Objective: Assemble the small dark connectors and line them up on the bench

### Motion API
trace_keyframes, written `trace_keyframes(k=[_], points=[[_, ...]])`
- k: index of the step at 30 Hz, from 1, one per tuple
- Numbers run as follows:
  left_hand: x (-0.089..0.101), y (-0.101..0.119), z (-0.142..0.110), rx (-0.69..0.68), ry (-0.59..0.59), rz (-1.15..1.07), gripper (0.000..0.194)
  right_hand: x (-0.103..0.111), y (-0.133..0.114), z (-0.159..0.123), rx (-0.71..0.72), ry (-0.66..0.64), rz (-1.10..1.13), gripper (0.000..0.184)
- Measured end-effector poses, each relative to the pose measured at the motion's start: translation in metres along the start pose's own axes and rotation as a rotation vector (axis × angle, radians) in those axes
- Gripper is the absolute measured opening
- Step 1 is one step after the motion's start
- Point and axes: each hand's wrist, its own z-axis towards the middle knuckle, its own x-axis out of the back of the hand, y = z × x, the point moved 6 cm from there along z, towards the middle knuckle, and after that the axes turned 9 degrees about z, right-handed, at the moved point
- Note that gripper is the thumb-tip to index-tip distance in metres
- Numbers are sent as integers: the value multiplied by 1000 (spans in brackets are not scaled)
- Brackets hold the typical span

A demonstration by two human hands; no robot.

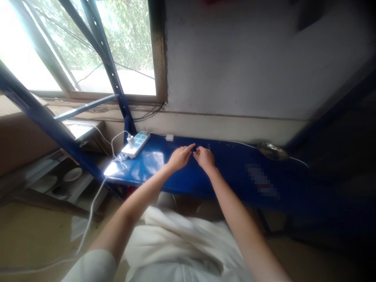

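Note:
Over the blue tabletop (229, 168), my two hands come together, fingertips almost touching. My left hand (179, 157) has its index finger stretched towards the right hand, with its other fingers curled underneath. My right hand (205, 157) is closed in a pinch, thumb against fingers. A tiny dark thing (194, 149) shows between the fingertips, too small to name. Beyond my right hand lie a few small bits (209, 147) on the tabletop, also too small to identify.
A white power strip (136, 144) with a plugged-in charger (131, 140) stands at the left, its cord hanging over the edge. A small white block (169, 137) lies near the wall. At the right rests a shiny metal dish-like object (273, 150). Blue rack posts (113, 78) rise at left.

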Motion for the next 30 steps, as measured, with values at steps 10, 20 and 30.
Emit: trace_keyframes(k=[10, 20, 30], points=[[-7, -24, 22, 382, 41, -456, 18, 4, 0, -5, 46, 63, 140, 15], [-25, -29, 9, 487, 7, -559, 34, 2, 3, -7, 79, 136, 238, 22], [-44, -36, 3, 620, -78, -672, 34, -6, 7, -11, 137, 121, 132, 22]])
